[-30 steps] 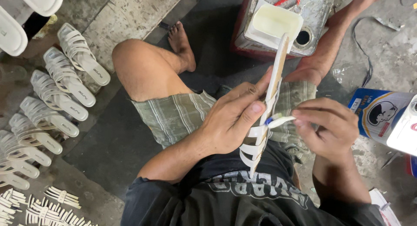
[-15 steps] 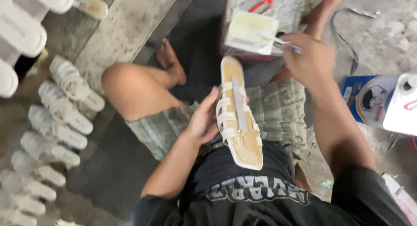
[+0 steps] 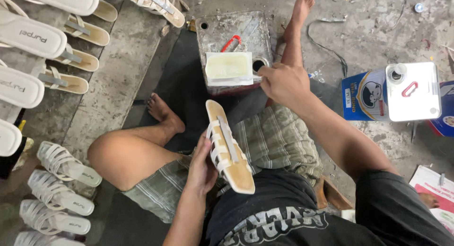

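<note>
The left hand (image 3: 202, 166) grips a sandal sole (image 3: 229, 147) from its left side, over the lap, fingers clamped on its edge. The tan sole faces up, with white straps (image 3: 218, 143) wrapped across it. Its narrow end points far, toward a grey metal can (image 3: 230, 33).

The right hand (image 3: 283, 83) reaches to the can's right near corner, fingers closed on a thin tool whose tip meets a pale tray of glue (image 3: 227, 66) on top of the can. The hands are well apart.

To the right, a blue-and-white tin (image 3: 392, 92) stands on the floor. On the left, finished white sandals (image 3: 59, 189) lie in rows near, and more soles (image 3: 38, 35) lie farther back.
</note>
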